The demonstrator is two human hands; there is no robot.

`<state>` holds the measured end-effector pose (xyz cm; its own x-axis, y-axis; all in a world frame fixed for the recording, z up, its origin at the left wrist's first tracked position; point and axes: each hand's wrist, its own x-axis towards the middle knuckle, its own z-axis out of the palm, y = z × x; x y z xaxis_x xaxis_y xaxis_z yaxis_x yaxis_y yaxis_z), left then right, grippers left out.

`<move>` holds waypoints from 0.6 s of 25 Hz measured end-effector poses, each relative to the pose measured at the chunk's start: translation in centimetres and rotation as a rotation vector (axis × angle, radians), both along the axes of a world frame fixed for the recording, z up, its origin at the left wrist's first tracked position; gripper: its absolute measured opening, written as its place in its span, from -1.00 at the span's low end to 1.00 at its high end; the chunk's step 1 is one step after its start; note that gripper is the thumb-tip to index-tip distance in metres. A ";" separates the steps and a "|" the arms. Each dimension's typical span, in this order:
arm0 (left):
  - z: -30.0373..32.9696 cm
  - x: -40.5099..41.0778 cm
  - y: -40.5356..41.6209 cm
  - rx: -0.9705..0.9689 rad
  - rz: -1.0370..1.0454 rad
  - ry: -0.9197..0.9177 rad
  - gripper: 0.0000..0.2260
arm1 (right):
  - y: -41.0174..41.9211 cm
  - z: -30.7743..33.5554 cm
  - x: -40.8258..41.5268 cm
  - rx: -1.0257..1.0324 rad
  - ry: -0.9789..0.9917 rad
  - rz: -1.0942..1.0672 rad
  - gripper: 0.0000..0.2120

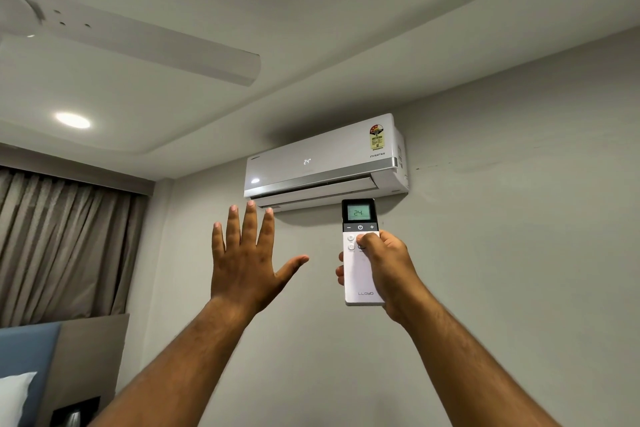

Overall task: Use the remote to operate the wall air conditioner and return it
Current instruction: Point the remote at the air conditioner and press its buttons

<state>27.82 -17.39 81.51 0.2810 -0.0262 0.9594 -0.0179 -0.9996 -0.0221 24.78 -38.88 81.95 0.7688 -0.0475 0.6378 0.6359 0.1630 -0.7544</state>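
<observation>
A white wall air conditioner (pixel 322 163) hangs high on the grey wall, its front panel lit with "24" and its lower flap slightly open. My right hand (pixel 384 270) grips a white remote (pixel 358 274) upright just below the unit. The remote's dark top has a green screen reading 24, and my thumb rests on the buttons under the power key. My left hand (pixel 247 256) is raised beside it, back toward me, fingers spread wide and holding nothing, fingertips just under the unit's left end.
A white ceiling fan blade (pixel 156 45) reaches across the upper left, with a round ceiling light (pixel 72 120) below it. Beige curtains (pixel 62 246) hang at the left. A blue headboard (pixel 27 347) and a white pillow (pixel 14 395) sit at the bottom left.
</observation>
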 end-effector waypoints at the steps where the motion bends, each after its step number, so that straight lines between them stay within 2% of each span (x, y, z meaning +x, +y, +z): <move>1: 0.1 0.0 0.0 0.001 -0.001 -0.003 -0.10 | 0.0 0.0 -0.1 0.004 -0.003 0.006 -0.88; 15: 0.3 -0.6 -0.7 -0.012 0.021 -0.002 -0.07 | 0.0 0.2 -0.8 -0.004 -0.018 0.006 -0.87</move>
<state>27.20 -18.14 81.83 0.2793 -0.0088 0.9602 0.0035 -0.9999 -0.0102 24.03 -38.83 82.11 0.7574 -0.0402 0.6517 0.6483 0.1641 -0.7434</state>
